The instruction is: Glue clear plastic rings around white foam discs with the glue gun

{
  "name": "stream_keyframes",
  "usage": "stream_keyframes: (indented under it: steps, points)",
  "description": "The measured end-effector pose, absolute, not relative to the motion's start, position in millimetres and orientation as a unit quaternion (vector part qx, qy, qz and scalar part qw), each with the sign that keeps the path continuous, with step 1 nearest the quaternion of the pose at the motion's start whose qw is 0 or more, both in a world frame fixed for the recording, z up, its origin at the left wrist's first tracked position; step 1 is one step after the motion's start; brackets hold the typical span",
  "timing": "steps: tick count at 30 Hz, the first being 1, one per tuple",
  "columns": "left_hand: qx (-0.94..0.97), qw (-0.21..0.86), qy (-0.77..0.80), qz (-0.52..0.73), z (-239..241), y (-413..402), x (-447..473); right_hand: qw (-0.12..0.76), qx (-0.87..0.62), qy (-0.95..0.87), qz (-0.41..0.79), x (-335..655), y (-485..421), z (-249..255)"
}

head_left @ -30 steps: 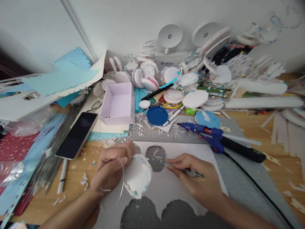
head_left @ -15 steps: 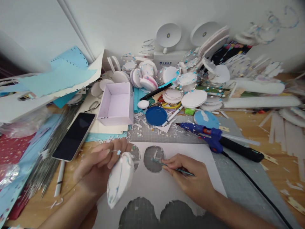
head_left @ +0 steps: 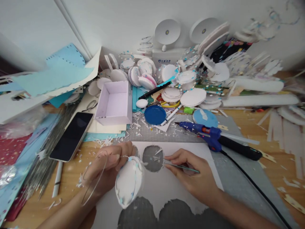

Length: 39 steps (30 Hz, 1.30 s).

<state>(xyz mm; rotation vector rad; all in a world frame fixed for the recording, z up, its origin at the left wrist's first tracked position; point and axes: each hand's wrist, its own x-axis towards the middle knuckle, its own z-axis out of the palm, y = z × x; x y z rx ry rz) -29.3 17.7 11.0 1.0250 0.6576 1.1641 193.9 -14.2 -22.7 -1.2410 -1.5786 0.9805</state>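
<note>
My left hand (head_left: 107, 168) is closed on a white foam disc (head_left: 129, 182) speckled with blue bits, held on edge over a white sheet (head_left: 166, 190) with round holes cut in it. A thin silver wire (head_left: 95, 181) loops from the disc round my left hand. My right hand (head_left: 193, 178) pinches a thin metal tool (head_left: 182, 167), its tip pointing left towards the disc. Both hands hover low over the sheet, close together.
A blue glue gun (head_left: 205, 133) with a black cord lies behind my right hand. A phone (head_left: 71, 135), a lilac open box (head_left: 115, 103), a blue lid (head_left: 154, 114) and heaps of foam discs (head_left: 193, 97) crowd the back. Paper sheets pile at the left.
My left hand turned the foam disc from face-on to edge-on and lowered it slightly. The wire loop swung to the left of the hand. My right hand stayed nearly still.
</note>
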Motion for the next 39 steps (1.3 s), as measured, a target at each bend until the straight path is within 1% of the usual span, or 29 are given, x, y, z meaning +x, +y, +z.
stream_keyframes:
  steps: [6,12,20,24,30,33,36,39]
  points:
    - [0.449,0.666,0.292,0.519,19.0,18.3,-27.1,0.398,-0.487,-0.672,0.391,190.4,-15.6,-30.1]
    - [0.454,0.674,0.280,0.511,13.2,16.4,-31.5,0.396,-0.485,-0.679,0.385,190.9,-15.4,-31.3]
    - [0.456,0.671,0.281,0.512,12.3,16.9,-32.4,0.413,-0.429,-0.718,0.360,191.6,-14.4,-30.6]
    - [0.448,0.677,0.271,0.517,12.4,17.2,-31.4,0.442,-0.458,-0.669,0.383,191.3,-15.4,-27.4]
    - [0.457,0.670,0.298,0.503,7.8,16.4,-33.6,0.487,-0.485,-0.597,0.414,194.2,-15.8,-19.1]
    - [0.511,0.646,0.329,0.462,4.1,15.3,-36.2,0.511,-0.495,-0.566,0.415,199.5,-13.7,-13.5]
    - [0.630,0.590,0.356,0.359,4.1,15.5,-34.7,0.530,-0.505,-0.532,0.425,207.6,-11.7,-9.2]
    - [0.746,0.508,0.342,0.260,5.4,16.0,-28.0,0.533,-0.501,-0.504,0.460,214.2,-11.1,-9.0]
